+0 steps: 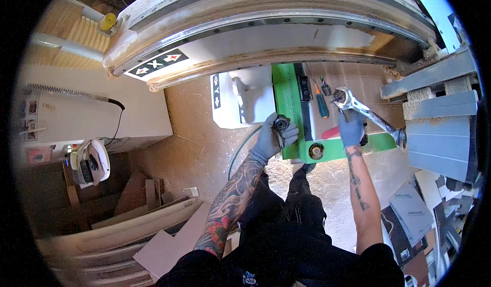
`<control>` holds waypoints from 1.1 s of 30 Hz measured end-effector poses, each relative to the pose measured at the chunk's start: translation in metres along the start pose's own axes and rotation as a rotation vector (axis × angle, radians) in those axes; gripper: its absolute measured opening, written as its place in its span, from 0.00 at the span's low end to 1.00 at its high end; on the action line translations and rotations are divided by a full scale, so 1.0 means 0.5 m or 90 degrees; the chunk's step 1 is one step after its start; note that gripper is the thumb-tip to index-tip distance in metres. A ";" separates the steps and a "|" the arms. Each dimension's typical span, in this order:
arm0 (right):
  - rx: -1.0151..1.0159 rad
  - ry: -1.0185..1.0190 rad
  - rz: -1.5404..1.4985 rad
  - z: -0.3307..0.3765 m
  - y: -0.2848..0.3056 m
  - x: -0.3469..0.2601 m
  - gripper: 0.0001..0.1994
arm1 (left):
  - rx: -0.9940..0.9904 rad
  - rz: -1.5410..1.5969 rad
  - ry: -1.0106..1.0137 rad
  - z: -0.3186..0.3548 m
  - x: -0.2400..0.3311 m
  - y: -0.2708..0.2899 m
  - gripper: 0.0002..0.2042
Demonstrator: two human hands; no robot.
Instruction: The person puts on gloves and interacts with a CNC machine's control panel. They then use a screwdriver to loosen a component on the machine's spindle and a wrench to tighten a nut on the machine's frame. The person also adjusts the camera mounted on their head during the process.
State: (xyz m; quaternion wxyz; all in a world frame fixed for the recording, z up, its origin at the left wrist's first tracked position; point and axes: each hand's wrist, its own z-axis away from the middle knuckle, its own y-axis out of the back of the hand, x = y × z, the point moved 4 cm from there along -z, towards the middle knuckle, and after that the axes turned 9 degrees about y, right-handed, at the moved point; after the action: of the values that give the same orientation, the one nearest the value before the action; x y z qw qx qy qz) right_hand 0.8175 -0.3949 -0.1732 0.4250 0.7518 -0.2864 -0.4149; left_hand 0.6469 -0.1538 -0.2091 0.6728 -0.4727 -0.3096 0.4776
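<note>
Screwdriver point(321, 106) near metal wrench point(372, 116)

In the upper left, I see a black sign point(156, 64) on the beam point(255, 49): a white letter between two arrows. Left of upper centre, a narrower arrow label point(216, 91) stands on the white block point(228, 115). At lower right, print on a sheet point(410, 210) is illegible.

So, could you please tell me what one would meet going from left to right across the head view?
Coiled spring, left gloved hand, teal-handled screwdriver, right gloved hand, grey slatted panel.
</note>
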 end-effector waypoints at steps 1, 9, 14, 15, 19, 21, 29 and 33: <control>0.005 0.000 -0.210 0.002 -0.016 -0.009 0.17 | 0.029 -0.012 -0.001 -0.007 -0.013 -0.007 0.24; -0.398 0.162 -0.392 -0.005 -0.061 -0.250 0.21 | 0.110 -0.071 -0.027 -0.039 -0.038 0.008 0.21; -0.437 0.237 -0.370 -0.020 -0.147 -0.316 0.22 | 0.202 -0.122 -0.028 0.006 0.033 0.059 0.21; -0.459 0.252 -0.351 -0.024 -0.160 -0.341 0.21 | 0.217 -0.091 -0.047 0.014 0.053 0.078 0.21; -0.462 0.305 -0.310 -0.023 -0.222 -0.485 0.19 | 0.250 -0.222 -0.270 0.047 0.148 0.244 0.20; -0.412 0.300 -0.287 -0.018 -0.273 -0.516 0.19 | 0.273 -0.229 -0.285 0.061 0.199 0.257 0.21; -0.365 0.283 -0.273 0.000 -0.366 -0.572 0.21 | 0.533 -1.105 -0.492 0.145 0.281 0.215 0.20; -0.363 0.266 -0.253 0.000 -0.379 -0.586 0.20 | 0.538 -1.015 -0.460 0.143 0.296 0.236 0.11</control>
State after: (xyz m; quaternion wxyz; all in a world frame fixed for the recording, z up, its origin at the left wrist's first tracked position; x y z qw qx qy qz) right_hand 0.6883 -0.0755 -0.2276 0.5770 0.7127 0.0838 -0.3901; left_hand 0.5955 0.0204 -0.2986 0.7775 0.3315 -0.5299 0.0695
